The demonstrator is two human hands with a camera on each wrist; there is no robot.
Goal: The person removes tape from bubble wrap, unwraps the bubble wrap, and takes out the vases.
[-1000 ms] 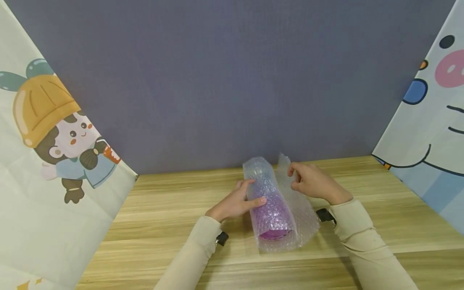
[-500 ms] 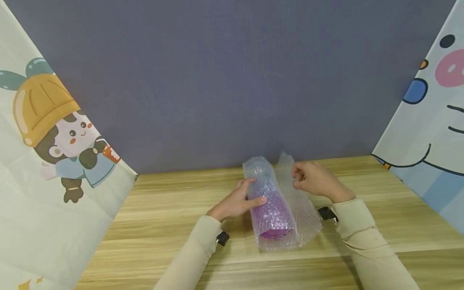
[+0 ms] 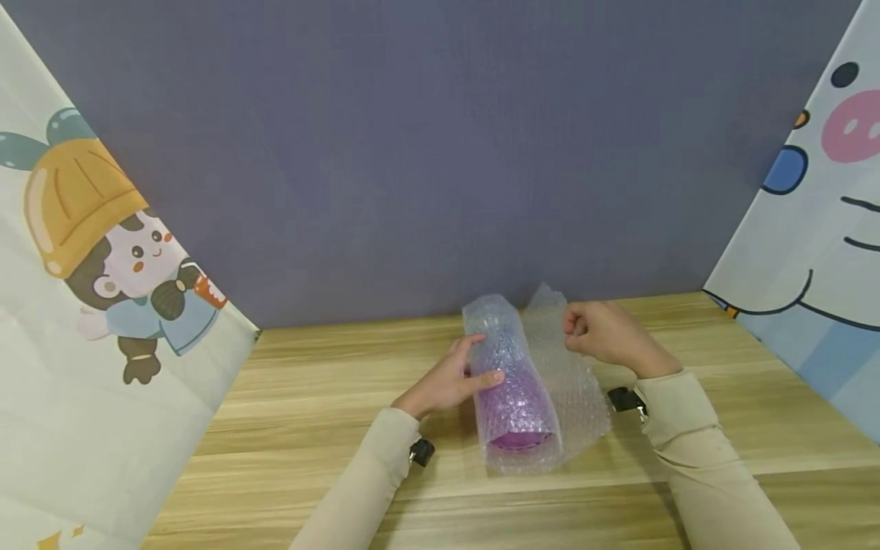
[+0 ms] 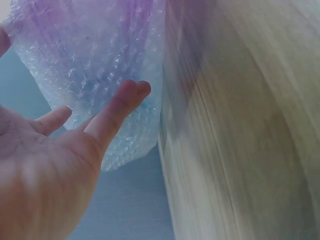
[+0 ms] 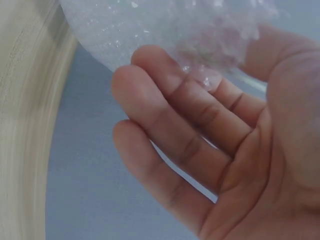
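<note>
A vase-shaped object (image 3: 520,441), purple at its near end and bluish toward the far end, lies on the table inside bubble wrap (image 3: 576,397). Its kind is partly obscured by the wrap. My left hand (image 3: 447,380) rests on the left side of the bundle, thumb on top and fingers fairly straight; in the left wrist view its fingers (image 4: 117,107) touch the plastic. To the right, my right hand (image 3: 608,334) pinches the loose edge of the wrap. In the right wrist view, the wrap (image 5: 120,30) hides the pinching fingertips, and the other fingers (image 5: 170,125) are bent.
The wood-grain table (image 3: 309,420) meets a grey-blue upright panel (image 3: 412,153) behind the bundle. Cartoon-printed sheets, one on the left (image 3: 62,344) and one on the right (image 3: 777,267), flank the table.
My right hand has moved right and slightly up, drawing the loose flap of bubble wrap away from the bundle. The left hand stays in nearly the same place on it.
</note>
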